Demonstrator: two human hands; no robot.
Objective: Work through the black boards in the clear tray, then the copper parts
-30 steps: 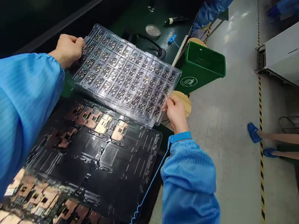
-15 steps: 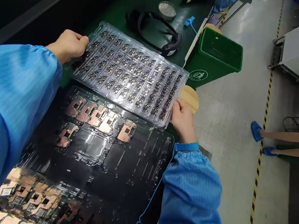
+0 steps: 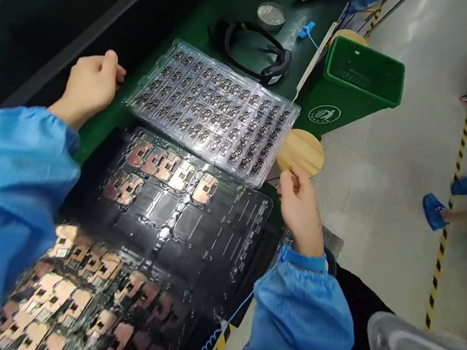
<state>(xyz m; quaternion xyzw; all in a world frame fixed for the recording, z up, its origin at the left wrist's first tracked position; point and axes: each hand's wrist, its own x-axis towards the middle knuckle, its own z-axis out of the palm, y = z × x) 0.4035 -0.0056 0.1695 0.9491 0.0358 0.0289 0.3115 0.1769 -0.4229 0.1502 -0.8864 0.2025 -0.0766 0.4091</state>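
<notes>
A clear plastic tray [image 3: 220, 104] of small dark circuit boards rests on the green bench, tilted across the view. My left hand [image 3: 90, 85] hovers off its left end, fingers loosely curled and nothing visible in them. Beyond the tray's lower right corner is my right hand [image 3: 299, 204], thumb and bent fingers slightly apart, also without a visible object. A blue wrist strap [image 3: 305, 260] circles that wrist. Nearer me lies a dark moulded tray [image 3: 209, 245] with several copper-coloured boards [image 3: 181, 175] in its upper pockets.
More copper-coloured boards [image 3: 56, 295] fill the lower left. Behind the clear tray lie a black headband device [image 3: 257, 52], a round dish [image 3: 271, 16] and a blue clip [image 3: 306, 30]. A green bin [image 3: 350, 92] and a round wooden stool top [image 3: 301, 151] stand right. Another person's blue-covered feet [image 3: 434, 211] show.
Both hands have let go of the clear tray, which now lies on the bench. My left hand has moved away leftward, my right hand off its corner. The view has shifted.
</notes>
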